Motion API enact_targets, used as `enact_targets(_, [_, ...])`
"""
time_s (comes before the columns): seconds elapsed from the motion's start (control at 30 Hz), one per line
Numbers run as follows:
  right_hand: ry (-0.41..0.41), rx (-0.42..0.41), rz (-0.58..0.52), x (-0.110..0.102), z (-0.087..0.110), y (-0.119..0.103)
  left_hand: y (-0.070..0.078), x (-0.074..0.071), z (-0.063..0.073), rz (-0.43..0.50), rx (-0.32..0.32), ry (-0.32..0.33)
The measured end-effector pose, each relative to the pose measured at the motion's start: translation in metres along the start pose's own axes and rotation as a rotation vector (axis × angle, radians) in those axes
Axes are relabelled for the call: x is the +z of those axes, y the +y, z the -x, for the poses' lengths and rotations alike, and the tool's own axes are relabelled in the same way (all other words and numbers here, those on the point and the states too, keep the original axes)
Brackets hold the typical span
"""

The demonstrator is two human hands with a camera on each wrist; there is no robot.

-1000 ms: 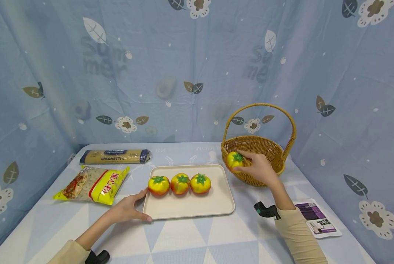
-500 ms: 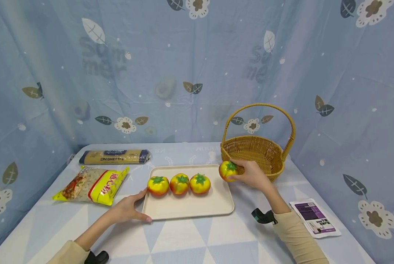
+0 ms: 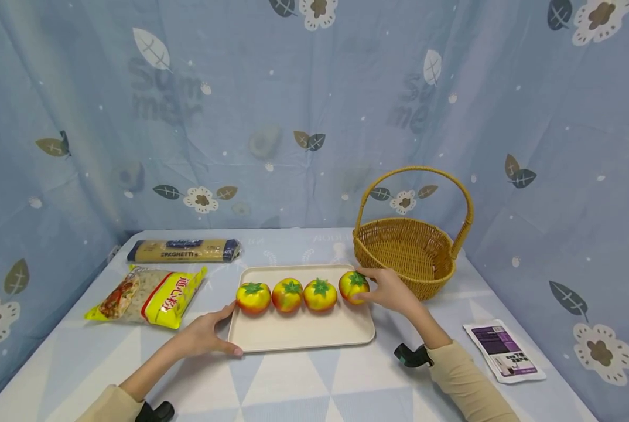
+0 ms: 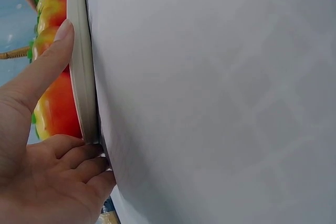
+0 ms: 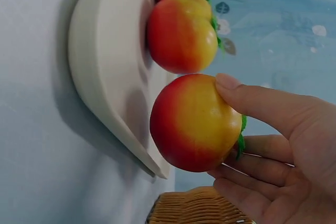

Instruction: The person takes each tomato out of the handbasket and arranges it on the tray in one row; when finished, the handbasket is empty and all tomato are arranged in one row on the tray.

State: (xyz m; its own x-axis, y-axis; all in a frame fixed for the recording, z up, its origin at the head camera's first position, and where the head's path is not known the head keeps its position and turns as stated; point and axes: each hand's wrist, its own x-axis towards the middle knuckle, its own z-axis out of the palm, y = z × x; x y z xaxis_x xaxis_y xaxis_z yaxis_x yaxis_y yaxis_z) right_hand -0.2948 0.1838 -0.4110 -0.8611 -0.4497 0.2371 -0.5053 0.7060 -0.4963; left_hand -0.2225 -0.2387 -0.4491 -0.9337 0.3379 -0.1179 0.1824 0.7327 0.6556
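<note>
My right hand (image 3: pixel 390 290) pinches a yellow-red tomato (image 3: pixel 354 287) with a green leafy top between thumb and fingers. This tomato is close over the right end of a cream tray (image 3: pixel 304 337); in the right wrist view its shadow falls on the tray. Three similar tomatoes stand in a row on the tray: a left one (image 3: pixel 253 298), a middle one (image 3: pixel 287 295) and a right one (image 3: pixel 320 294). My left hand (image 3: pixel 205 335) holds the tray's left end, thumb at the front rim and fingers around the side, as the left wrist view shows.
A wicker basket (image 3: pixel 364 252) with a tall handle stands behind the right hand. At the left lie a yellow pasta bag (image 3: pixel 148 296) and a spaghetti pack (image 3: pixel 185 251). A white and purple pouch (image 3: pixel 504 351) lies at the right. A patterned curtain (image 3: pixel 272 105) hangs behind.
My right hand has carried the tomato from the basket's near-left rim leftward and down, over the tray's right end. The left hand and the three tomatoes on the tray stay in place.
</note>
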Motion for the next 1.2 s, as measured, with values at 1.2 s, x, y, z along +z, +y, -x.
enact_targets(1.2, [-0.04,0.0,-0.007,0.0098,-0.0059,-0.0003,0.0021,-0.0039,-0.0002,0.013,-0.001,0.001])
